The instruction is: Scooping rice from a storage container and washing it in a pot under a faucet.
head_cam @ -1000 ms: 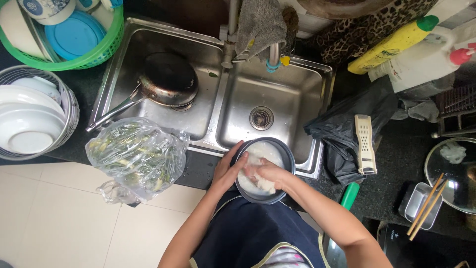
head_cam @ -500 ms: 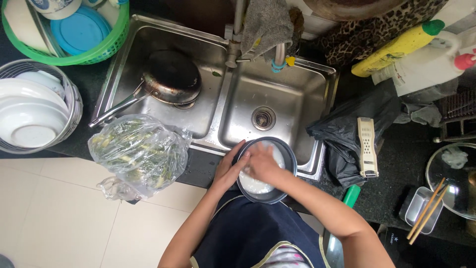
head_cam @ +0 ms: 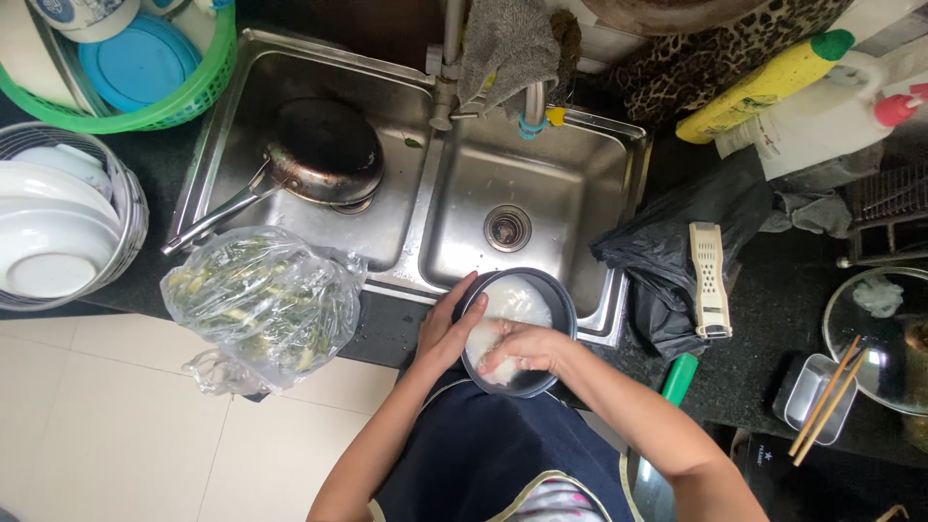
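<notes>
A dark round pot (head_cam: 556, 300) holding cloudy white water and rice rests at the front edge of the right sink basin (head_cam: 527, 208). My left hand (head_cam: 447, 329) grips the pot's left rim. Dipped inside the pot, my right hand (head_cam: 512, 350) has its fingers curled in the wet white rice. My forearms reach up from the bottom of the view over a dark apron.
A steel pan (head_cam: 319, 159) sits in the left basin. A clear bag of greens (head_cam: 266, 304) lies on the counter edge. White bowls (head_cam: 48, 237), a green basket (head_cam: 145, 72), a black bag (head_cam: 667, 256), a grater (head_cam: 709, 280), a glass lid (head_cam: 884, 333) and chopsticks (head_cam: 822, 401) surround the sink.
My right hand has shifted within the pot, stirring the rice. The left hand stays on the rim. The view has drifted slightly.
</notes>
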